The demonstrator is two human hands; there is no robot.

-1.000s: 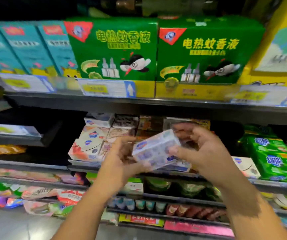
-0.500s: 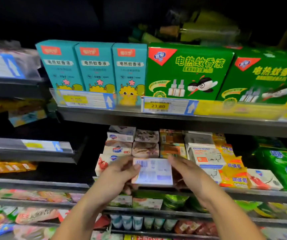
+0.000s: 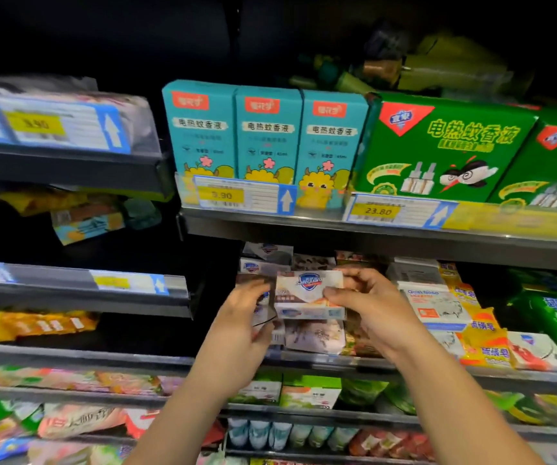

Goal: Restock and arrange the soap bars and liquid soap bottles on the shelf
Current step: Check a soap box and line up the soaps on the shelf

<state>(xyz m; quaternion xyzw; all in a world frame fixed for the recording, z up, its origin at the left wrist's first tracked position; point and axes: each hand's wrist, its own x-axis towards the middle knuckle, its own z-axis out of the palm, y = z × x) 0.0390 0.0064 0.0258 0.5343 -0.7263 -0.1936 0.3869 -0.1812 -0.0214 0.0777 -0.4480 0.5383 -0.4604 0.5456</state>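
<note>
Left hand (image 3: 243, 317) and right hand (image 3: 367, 303) fingers grasp soap box (image 3: 309, 293) at opposite ends; stacked soap boxes (image 3: 314, 337) sit directly behind.

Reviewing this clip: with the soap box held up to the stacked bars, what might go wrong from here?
1. The soap box, pinched at its ends by the left hand and right hand, may nudge the uneven soap stacks behind it and topple them.
2. It may land in the wrong column; the neighbouring boxes look like another brand.
</note>
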